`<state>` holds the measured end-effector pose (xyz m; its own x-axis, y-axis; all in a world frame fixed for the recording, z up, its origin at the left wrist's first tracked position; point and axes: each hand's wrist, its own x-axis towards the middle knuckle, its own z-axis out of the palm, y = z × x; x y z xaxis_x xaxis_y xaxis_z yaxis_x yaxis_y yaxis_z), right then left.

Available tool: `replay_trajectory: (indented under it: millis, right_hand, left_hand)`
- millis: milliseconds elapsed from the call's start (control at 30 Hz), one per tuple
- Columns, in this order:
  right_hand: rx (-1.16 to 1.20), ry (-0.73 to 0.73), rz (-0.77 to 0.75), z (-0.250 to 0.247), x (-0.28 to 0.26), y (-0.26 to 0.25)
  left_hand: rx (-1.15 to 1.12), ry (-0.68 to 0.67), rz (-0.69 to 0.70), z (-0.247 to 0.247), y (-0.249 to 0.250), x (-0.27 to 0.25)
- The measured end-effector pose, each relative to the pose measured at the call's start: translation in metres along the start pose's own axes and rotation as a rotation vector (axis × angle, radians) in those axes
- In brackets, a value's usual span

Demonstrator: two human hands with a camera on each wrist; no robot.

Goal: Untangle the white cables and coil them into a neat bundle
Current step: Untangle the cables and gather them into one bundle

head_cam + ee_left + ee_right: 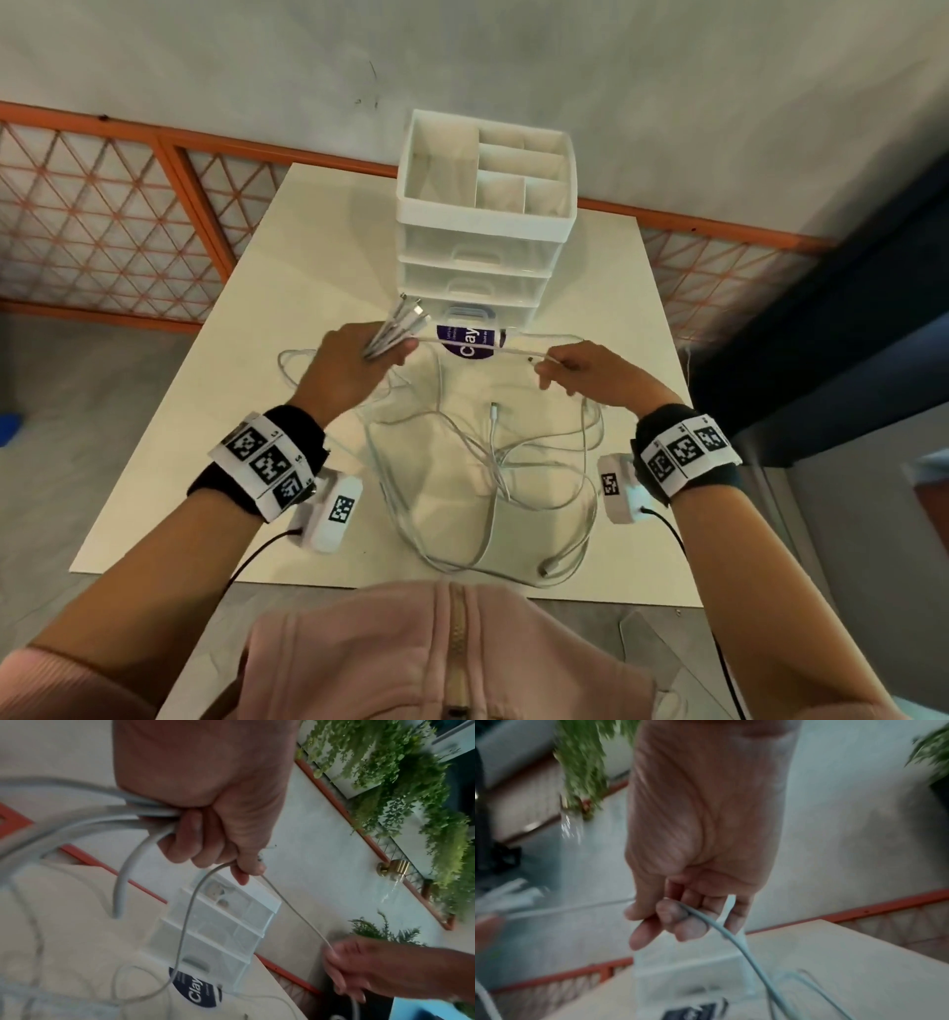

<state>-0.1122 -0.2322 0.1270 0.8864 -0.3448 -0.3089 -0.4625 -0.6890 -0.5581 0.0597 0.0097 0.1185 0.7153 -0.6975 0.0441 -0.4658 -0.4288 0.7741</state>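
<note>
Cables: white cables (482, 462), loose tangle on table centre-near, loops running near-far & left-right; one plug end (494, 409) points far.
Bundle: several cable ends (398, 324) gathered in left hand, connectors pointing far-right, up off table.
Taut strand: one strand (482, 349) stretched approx left-right btwn both hands, above the tangle.
Left hand: left hand (349, 365), fingers curled tight round bundle; thumb & finger also pinch the thin strand (wrist view).
Right hand: right hand (580, 367), fingertips pinching strand, other fingers loosely curled.
Surface: cream table (215, 411); white drawer organiser (482, 216) at far centre, purple label (464, 339) at its near foot.
Room: grey wall, orange lattice rail (102, 216) behind; green plants in wrist views.
</note>
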Motion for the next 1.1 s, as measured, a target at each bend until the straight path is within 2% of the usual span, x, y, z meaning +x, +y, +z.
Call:
replay_trajectory:
  millis: [100, 200, 333, 400, 500, 633, 700, 867, 967, 1100]
  right_hand:
    - [-0.095, 0.083, 0.148, 0.001, -0.003, 0.037]
    - [-0.165, 0.195, 0.210, 0.000, -0.003, 0.046]
    - [0.025, 0.366, 0.186, 0.013, 0.002, 0.044]
    - [0.086, 0.387, 0.176, 0.026, 0.002, 0.045]
    - [0.059, 0.271, 0.161, 0.047, 0.000, 0.047]
    - [0.025, -0.203, 0.140, 0.084, -0.013, 0.050]
    - [-0.017, -0.317, 0.162, 0.105, -0.019, 0.053]
    - [-0.020, -0.271, 0.110, 0.121, -0.027, 0.063]
    - [0.172, -0.251, 0.108, 0.099, -0.031, 0.061]
    - [0.160, -0.136, 0.072, 0.059, -0.035, 0.047]
  left_hand:
    - [0.028, 0.076, -0.046, -0.011, -0.012, 0.006]
    - [0.058, 0.041, -0.088, -0.011, -0.013, 0.005]
    - [0.124, -0.040, -0.119, 0.004, -0.009, -0.002]
    - [0.182, -0.044, -0.128, 0.013, -0.010, -0.005]
    - [0.259, -0.073, -0.106, 0.024, -0.014, -0.010]
    - [0.268, -0.180, -0.104, 0.035, -0.016, -0.015]
    - [0.285, -0.260, -0.071, 0.042, -0.015, -0.017]
    - [0.350, -0.471, 0.029, 0.066, -0.011, -0.019]
    - [0.340, -0.585, 0.066, 0.084, -0.016, -0.018]
    - [0.359, -0.659, 0.061, 0.102, -0.019, -0.019]
